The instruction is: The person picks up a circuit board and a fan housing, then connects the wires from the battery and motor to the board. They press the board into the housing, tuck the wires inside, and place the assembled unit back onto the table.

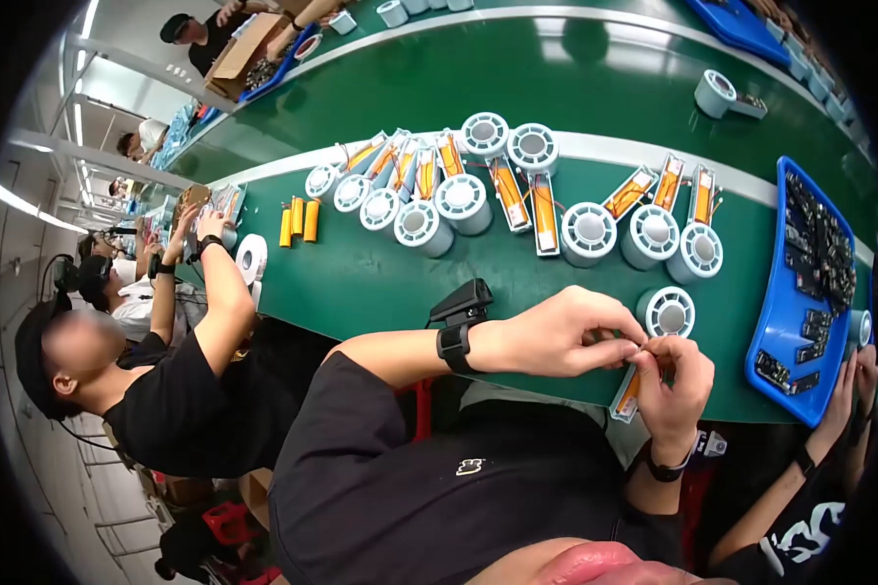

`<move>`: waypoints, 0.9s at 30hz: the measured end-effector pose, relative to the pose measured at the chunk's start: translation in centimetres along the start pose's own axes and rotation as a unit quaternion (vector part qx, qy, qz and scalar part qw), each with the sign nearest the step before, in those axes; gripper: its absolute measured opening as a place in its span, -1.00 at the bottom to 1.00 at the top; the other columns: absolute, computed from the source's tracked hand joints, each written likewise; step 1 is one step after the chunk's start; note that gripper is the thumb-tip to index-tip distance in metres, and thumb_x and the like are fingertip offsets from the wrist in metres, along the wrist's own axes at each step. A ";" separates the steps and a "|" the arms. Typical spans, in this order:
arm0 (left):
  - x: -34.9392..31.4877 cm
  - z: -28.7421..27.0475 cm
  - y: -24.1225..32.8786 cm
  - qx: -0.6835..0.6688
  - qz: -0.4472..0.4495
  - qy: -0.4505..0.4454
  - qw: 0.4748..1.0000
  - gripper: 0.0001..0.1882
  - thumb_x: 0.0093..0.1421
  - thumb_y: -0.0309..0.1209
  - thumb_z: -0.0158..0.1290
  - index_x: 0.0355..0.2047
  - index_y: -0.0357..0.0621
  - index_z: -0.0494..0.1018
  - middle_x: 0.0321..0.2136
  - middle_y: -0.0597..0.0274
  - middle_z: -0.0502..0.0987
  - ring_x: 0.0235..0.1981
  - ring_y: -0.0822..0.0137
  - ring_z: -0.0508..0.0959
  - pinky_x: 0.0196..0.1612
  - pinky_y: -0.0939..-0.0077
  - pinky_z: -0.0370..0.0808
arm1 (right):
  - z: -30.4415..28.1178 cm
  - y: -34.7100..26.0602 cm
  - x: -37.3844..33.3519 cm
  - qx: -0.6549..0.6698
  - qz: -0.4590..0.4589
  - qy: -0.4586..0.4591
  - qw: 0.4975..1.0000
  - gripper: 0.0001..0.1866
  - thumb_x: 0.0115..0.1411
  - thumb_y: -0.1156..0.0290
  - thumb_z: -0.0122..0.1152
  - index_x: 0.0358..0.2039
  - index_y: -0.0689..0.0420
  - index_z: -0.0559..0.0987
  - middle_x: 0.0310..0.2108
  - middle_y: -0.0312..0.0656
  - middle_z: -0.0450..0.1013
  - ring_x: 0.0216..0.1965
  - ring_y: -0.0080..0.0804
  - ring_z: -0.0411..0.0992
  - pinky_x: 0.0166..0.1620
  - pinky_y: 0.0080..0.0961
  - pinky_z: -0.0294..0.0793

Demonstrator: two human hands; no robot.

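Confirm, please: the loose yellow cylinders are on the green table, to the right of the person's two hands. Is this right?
Not quite: the side is wrong. The head view shows the loose yellow cylinders on the green table, to the left of both the left hand and the right hand.

The bare left forearm (pixel 390 357) runs almost level out of a short black sleeve (pixel 337 444) to a black-banded left wrist (pixel 455 346). The bare left hand (pixel 546 336) arches, thumb and forefinger reaching right. The bare right hand (pixel 678 385) rises from a black-banded right wrist (pixel 666 470), its fingers curled leftward. Both hands' fingertips converge closely; their exact grip is too small to tell.
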State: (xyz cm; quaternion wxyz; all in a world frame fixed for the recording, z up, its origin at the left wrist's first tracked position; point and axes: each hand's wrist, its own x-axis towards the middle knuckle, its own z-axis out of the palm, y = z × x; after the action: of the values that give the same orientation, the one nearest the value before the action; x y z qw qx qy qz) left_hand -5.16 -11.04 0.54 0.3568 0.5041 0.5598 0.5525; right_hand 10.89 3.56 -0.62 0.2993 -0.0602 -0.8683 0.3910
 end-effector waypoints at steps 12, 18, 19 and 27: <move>1.5 0.2 0.2 -0.077 -0.024 -0.081 0.993 -0.82 0.40 -0.50 0.05 -0.08 -0.32 0.56 -0.32 0.16 0.64 -0.39 0.44 0.68 -0.37 0.57 0.62 | 0.0 1.2 -0.6 0.013 0.030 0.055 0.998 -0.80 0.07 0.61 0.45 -0.42 0.22 0.53 -0.55 -0.21 0.54 -0.59 -0.48 0.48 -0.49 -0.56 0.43; 1.3 0.2 -0.4 0.042 0.062 -0.056 0.996 -0.82 0.35 -0.58 0.04 -0.07 -0.29 0.52 -0.27 0.13 0.58 -0.40 0.41 0.62 -0.34 0.54 0.56 | -0.9 -0.5 0.0 0.075 0.071 0.032 0.994 -0.83 0.12 0.60 0.44 -0.31 0.26 0.60 -0.45 -0.14 0.61 -0.44 -0.45 0.61 -0.35 -0.55 0.56; 1.1 0.0 -0.1 0.078 0.066 -0.040 0.994 -0.81 0.28 -0.60 0.09 -0.09 -0.27 0.52 -0.27 0.08 0.57 -0.33 0.27 0.62 -0.28 0.45 0.56 | -0.8 -0.1 -0.5 0.110 0.075 0.020 0.991 -0.85 0.15 0.63 0.40 -0.27 0.27 0.60 -0.42 -0.13 0.62 -0.40 -0.45 0.62 -0.32 -0.54 0.59; 0.6 -0.2 -1.1 0.121 0.125 -0.001 0.985 -0.68 0.08 -0.65 0.23 -0.12 -0.28 0.52 -0.26 0.06 0.56 -0.31 0.26 0.57 -0.29 0.47 0.50 | -0.9 0.9 -1.8 0.470 0.249 0.005 0.847 -0.68 0.25 0.79 0.17 0.03 0.38 0.48 -0.06 0.04 0.57 -0.09 -0.27 0.62 0.03 -0.38 0.65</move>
State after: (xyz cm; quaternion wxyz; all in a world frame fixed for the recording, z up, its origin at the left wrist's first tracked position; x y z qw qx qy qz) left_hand -5.70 -10.39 -0.44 0.2218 0.6102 0.5546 0.5204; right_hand 12.73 4.22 -1.62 0.1886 -0.1286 -0.5348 0.8135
